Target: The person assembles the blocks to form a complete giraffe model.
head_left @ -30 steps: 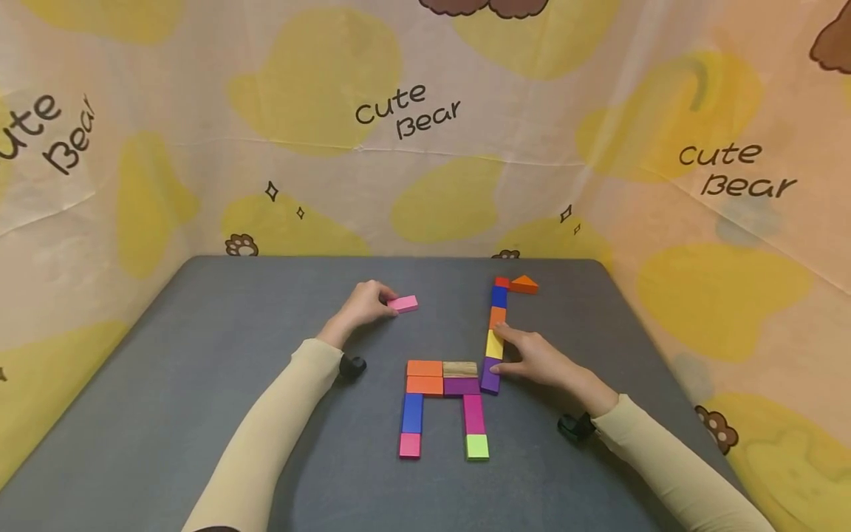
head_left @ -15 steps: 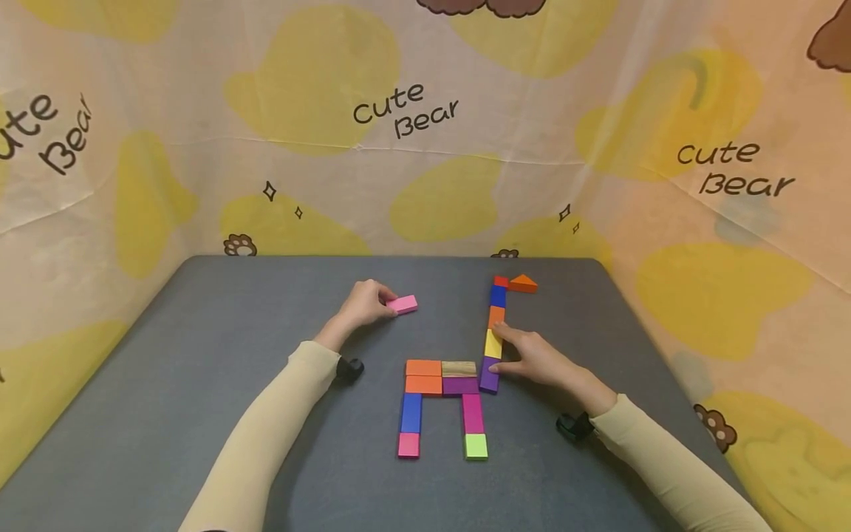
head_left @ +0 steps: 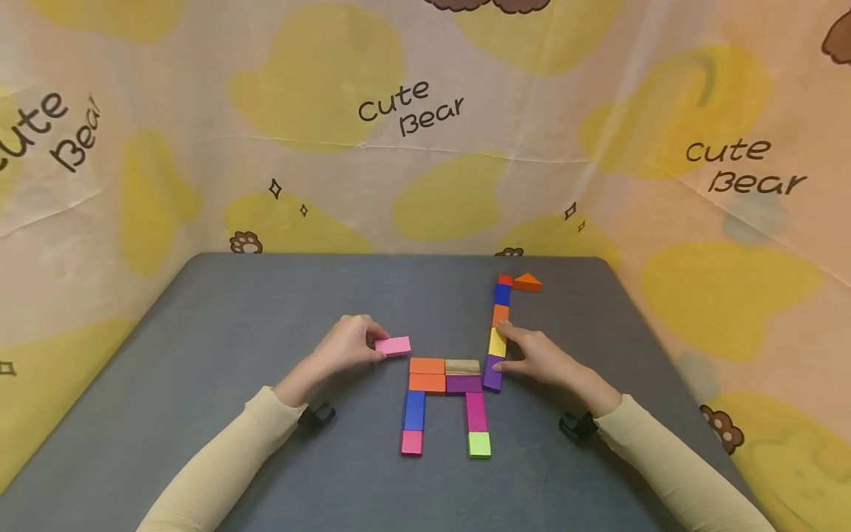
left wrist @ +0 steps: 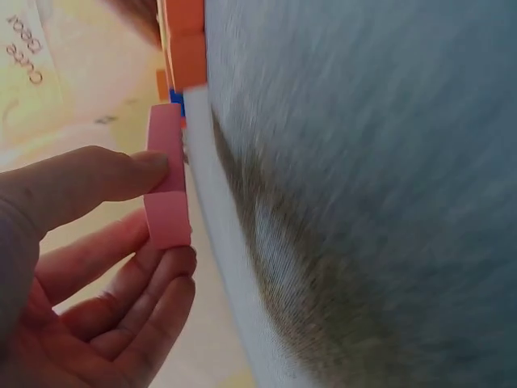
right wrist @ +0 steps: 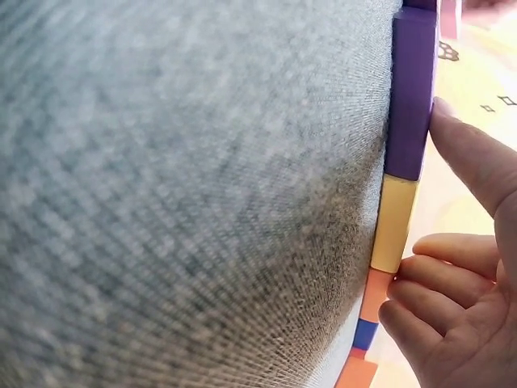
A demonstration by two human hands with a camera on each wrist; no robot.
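My left hand (head_left: 346, 343) pinches a pink block (head_left: 395, 346) between thumb and fingers, just beyond the far left corner of two orange blocks (head_left: 428, 374). In the left wrist view the pink block (left wrist: 166, 174) appears raised off the table. My right hand (head_left: 541, 358) rests on a column of blocks, its thumb on the purple block (head_left: 493, 374) and its fingertips by the yellow block (head_left: 497, 341) and the orange block (head_left: 501, 315). Farther up the column are a blue block (head_left: 501, 295) and a red block (head_left: 505, 280), with an orange triangle (head_left: 528, 283) beside it.
Beside the orange blocks lie a wood-grain block (head_left: 462, 367) and a dark magenta block (head_left: 463, 383). Below them, a blue block (head_left: 414, 410) leads to a pink square (head_left: 412, 442), and a magenta block (head_left: 476, 411) to a green square (head_left: 479, 445). Printed curtains surround the grey table (head_left: 319, 480).
My left hand has drawn the pink block nearer to me and slightly left, toward the two orange blocks. The right hand stays on the column.
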